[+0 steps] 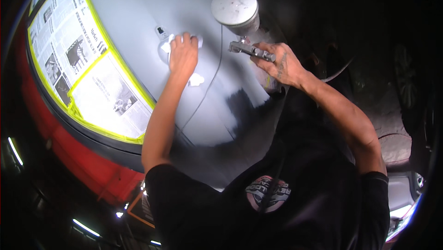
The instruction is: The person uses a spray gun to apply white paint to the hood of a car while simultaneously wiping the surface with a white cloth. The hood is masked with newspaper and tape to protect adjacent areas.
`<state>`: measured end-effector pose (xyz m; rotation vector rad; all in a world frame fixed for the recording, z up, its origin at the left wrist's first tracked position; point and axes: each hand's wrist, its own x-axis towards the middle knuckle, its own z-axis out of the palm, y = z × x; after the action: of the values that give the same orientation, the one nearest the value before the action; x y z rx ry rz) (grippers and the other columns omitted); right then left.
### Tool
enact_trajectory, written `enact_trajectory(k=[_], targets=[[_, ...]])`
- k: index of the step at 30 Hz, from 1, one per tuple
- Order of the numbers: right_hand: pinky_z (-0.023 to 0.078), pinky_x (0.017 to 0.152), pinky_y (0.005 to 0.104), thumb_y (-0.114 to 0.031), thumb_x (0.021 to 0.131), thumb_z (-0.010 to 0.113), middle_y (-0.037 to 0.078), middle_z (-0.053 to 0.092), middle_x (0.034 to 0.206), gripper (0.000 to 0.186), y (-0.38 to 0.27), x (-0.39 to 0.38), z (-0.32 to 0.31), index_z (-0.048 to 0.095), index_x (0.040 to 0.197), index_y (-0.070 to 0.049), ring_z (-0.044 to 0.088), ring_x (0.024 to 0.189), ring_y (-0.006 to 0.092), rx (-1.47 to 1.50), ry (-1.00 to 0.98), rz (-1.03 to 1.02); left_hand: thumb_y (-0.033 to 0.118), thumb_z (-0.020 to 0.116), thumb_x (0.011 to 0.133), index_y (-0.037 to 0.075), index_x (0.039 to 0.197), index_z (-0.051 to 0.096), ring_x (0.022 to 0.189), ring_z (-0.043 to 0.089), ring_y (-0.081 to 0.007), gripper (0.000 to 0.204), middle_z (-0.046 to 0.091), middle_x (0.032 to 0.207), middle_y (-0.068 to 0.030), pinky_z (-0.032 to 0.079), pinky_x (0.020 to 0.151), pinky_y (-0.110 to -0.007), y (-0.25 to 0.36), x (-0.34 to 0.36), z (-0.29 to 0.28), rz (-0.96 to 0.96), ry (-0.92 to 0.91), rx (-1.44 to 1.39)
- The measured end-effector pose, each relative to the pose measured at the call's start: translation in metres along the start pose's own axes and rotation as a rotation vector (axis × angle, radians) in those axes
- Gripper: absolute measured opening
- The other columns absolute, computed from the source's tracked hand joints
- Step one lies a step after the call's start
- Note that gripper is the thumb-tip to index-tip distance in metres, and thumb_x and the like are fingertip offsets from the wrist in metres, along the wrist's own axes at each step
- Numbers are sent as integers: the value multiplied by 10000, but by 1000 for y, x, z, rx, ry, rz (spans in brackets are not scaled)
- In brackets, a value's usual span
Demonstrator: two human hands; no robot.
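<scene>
My left hand [183, 54] has its fingers bent over crumpled white material [199, 41] at the door handle recess [164, 51] of a grey-primed car panel [134, 10]. Beside the recess is a small opening [160, 30], and a smaller white patch [196, 80] lies below my hand. My right hand [281, 63] grips a metal spray gun [249, 49] with a large white paint cup [234, 6] on top, held just right of the panel. The panel has dark patches [241, 102] toward its lower right.
A car window [83, 51] at the left is covered with newspaper edged in yellow tape [97, 19]. Red bodywork [78, 162] curves below it. A wheel [406, 77] stands in shadow at the right, and a hose [337, 72] trails near my right wrist.
</scene>
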<state>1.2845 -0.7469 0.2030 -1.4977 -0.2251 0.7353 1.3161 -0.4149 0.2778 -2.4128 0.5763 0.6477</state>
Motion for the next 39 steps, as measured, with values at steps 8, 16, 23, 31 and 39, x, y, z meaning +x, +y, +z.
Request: enact_trajectory(k=[8, 16, 23, 31, 39], targets=[[530, 745, 447, -262, 938, 707, 239, 699, 829, 380, -32, 29, 17, 711, 1195, 18, 691, 758, 399, 65, 5, -62, 122, 601, 924, 3, 1181, 732, 1366, 492, -421, 312, 593, 1421, -196, 388, 1107, -590, 21, 5, 36, -12, 126, 23], [540, 789, 496, -294, 935, 679, 254, 716, 848, 387, -68, 106, 57, 717, 1187, -2, 696, 810, 430, 44, -2, -137, 117, 668, 884, 0, 1175, 736, 1271, 538, -394, 321, 594, 1425, -163, 443, 976, -532, -45, -35, -46, -207, 94, 26], [540, 797, 470, -302, 943, 679, 248, 711, 844, 356, -60, 134, 105, 726, 1122, 1, 677, 783, 416, 114, 81, -170, 160, 680, 933, 23, 1424, 599, 1509, 330, -472, 517, 439, 1591, -172, 295, 1196, -663, -40, -69, -44, -213, 97, 21], [522, 747, 418, -311, 959, 682, 176, 658, 758, 336, -59, 145, 106, 719, 1098, -7, 616, 702, 295, 176, 113, -105, 92, 645, 927, 17, 1346, 652, 1451, 415, -435, 426, 550, 1489, -145, 326, 1192, -630, -73, -33, -30, -220, 249, 59], [549, 829, 493, -305, 921, 684, 243, 723, 871, 339, -54, 136, 96, 733, 1123, -36, 697, 863, 446, 131, 98, -105, 92, 624, 928, 15, 1288, 699, 1427, 454, -401, 375, 584, 1464, -142, 334, 1196, -600, -83, 5, -25, -60, 213, 37]])
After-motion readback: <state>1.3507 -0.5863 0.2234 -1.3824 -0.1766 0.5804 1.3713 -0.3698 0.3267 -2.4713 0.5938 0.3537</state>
